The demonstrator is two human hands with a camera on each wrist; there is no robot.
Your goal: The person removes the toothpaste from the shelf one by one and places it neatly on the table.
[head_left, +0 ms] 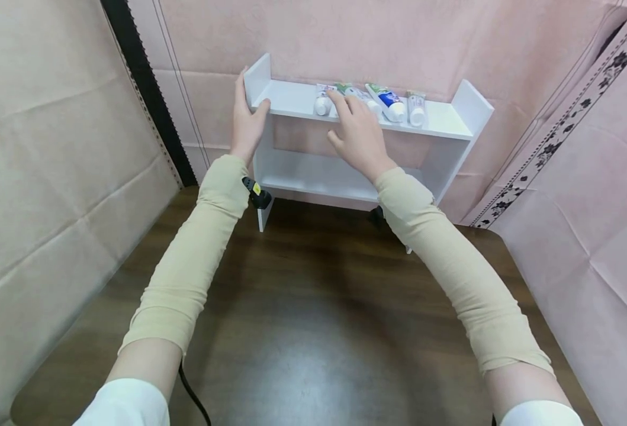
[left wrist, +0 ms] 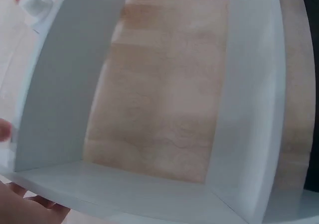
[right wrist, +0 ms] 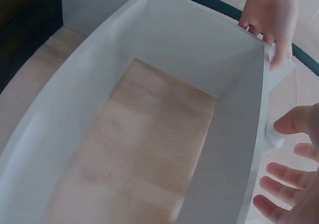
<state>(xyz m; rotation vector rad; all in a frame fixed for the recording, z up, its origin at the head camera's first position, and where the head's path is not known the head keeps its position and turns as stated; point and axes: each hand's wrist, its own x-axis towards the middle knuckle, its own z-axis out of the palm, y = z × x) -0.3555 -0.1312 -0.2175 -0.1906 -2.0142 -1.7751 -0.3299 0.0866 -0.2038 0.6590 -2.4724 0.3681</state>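
A white two-tier shelf (head_left: 313, 171) stands against the back curtain. My left hand (head_left: 247, 127) grips its upper left side panel, fingers outside and thumb over the top tier's front corner. On the top tier lie several tubes with white caps pointing forward. The leftmost tube (head_left: 322, 100) is close to the fingertips of my right hand (head_left: 360, 136), whose fingers are spread and loosely bent. Behind that hand a green-and-white tube (head_left: 347, 89) is partly hidden. Further right are a blue-and-green tube (head_left: 391, 105) and a pale tube (head_left: 416, 109). In the right wrist view my thumb overlaps a white cap (right wrist: 274, 137).
The shelf's lower tier (head_left: 313, 177) is below my hands. Its feet stand on a dark wooden table (head_left: 302, 331). Pale curtains (head_left: 68, 148) hang at left, back and right. A black cable (head_left: 193, 393) runs by my left forearm.
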